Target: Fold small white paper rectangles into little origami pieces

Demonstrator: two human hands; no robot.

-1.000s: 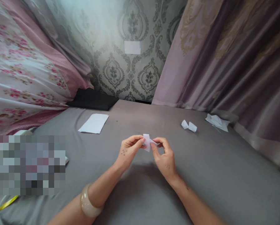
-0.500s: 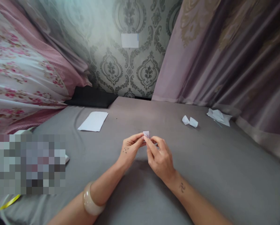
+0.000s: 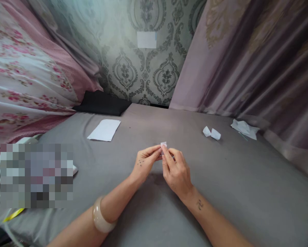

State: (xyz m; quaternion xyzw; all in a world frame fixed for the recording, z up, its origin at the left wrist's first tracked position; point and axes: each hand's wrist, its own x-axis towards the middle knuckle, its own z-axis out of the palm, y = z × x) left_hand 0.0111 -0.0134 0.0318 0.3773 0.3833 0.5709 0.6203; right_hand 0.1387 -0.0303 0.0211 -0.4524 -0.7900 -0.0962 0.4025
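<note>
Between my fingertips is a small folded piece of white paper [image 3: 163,144], held above the grey sheet [image 3: 236,192]. My left hand [image 3: 145,162] pinches it from the left, thumb and fingers closed. From the other side my right hand [image 3: 177,171] grips it, with a fingertip pressed on its face. Fingers cover most of the paper, so its full folded shape is hidden. Off to the right lie two small folded white paper pieces [image 3: 211,133], side by side. A stack of white paper sheets [image 3: 104,130] rests at the left, beyond my left hand.
Crumpled white paper [image 3: 244,129] with a thin stick lies at the far right. Folded black cloth [image 3: 103,103] sits at the back left. A pixelated patch [image 3: 37,175] hides something at the left, near white cables and a yellow strip [image 3: 14,215]. Curtains [image 3: 220,58] hang at the right.
The view has shifted slightly. My right fingertip has moved up over the paper's face, and less of the paper shows. Both hands keep their hold.
</note>
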